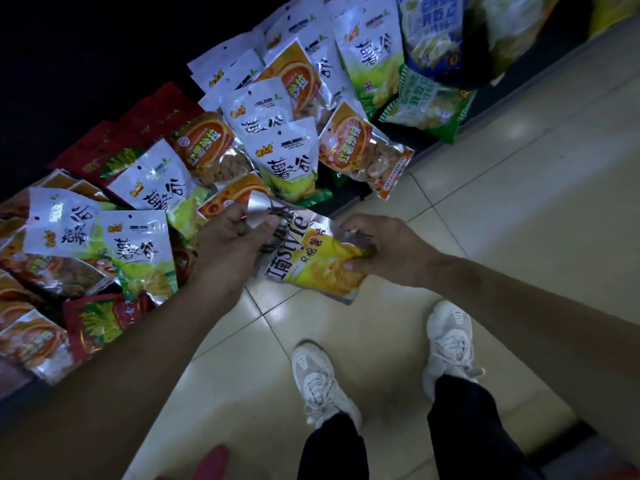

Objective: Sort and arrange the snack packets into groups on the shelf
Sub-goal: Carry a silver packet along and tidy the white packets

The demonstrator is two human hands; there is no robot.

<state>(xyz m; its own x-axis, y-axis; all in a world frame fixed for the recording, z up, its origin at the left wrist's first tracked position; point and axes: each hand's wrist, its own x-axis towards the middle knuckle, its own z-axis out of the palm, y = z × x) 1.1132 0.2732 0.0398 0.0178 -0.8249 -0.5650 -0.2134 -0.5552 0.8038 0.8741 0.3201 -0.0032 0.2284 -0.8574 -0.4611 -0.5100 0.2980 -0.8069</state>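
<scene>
I hold a silver and yellow chip packet [304,258] in front of the shelf edge, above the floor. My left hand [228,244] pinches its top silver end, thumb on the front. My right hand [384,247] grips its yellow bottom end. On the dark shelf [349,192] lie many packets in a loose heap: white and green ones [294,157], orange ones [363,150] and red ones [100,320]. Several overlap each other.
Green and white bags [426,105] and a blue bag [433,36] lie at the shelf's far right. Beige floor tiles [519,174] spread to the right. My two white shoes [450,341] stand below the packet. A pink object [211,459] shows at the bottom edge.
</scene>
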